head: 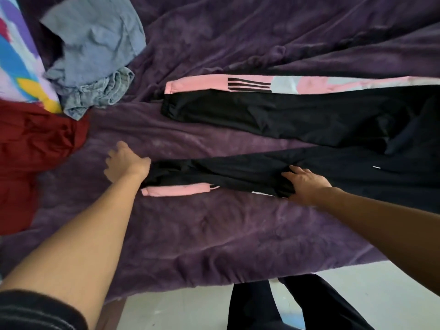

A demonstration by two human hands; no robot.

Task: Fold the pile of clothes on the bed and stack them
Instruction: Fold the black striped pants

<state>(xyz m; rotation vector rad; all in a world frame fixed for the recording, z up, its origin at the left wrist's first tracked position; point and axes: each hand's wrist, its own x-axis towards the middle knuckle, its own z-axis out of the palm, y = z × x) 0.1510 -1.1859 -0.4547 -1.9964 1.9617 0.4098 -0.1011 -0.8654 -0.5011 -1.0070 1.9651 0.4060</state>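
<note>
Black track pants (297,115) with pink and pale side stripes lie spread across the purple blanket (190,234), legs pointing left. My left hand (125,161) has curled fingers at the cuff end of the near leg (214,170) and grips the hem. My right hand (306,184) lies over the same leg about halfway along, fingers over the top, with the cloth bunched in its grip. The far leg (238,106) lies flat, with no hand on it.
A heap of blue denim clothes (95,48) sits at the back left, and a red garment (35,151) lies at the left. A colourful patterned cloth (16,55) is at the far left edge. The bed's front edge (214,281) meets a pale floor (178,310), where my legs (297,306) stand.
</note>
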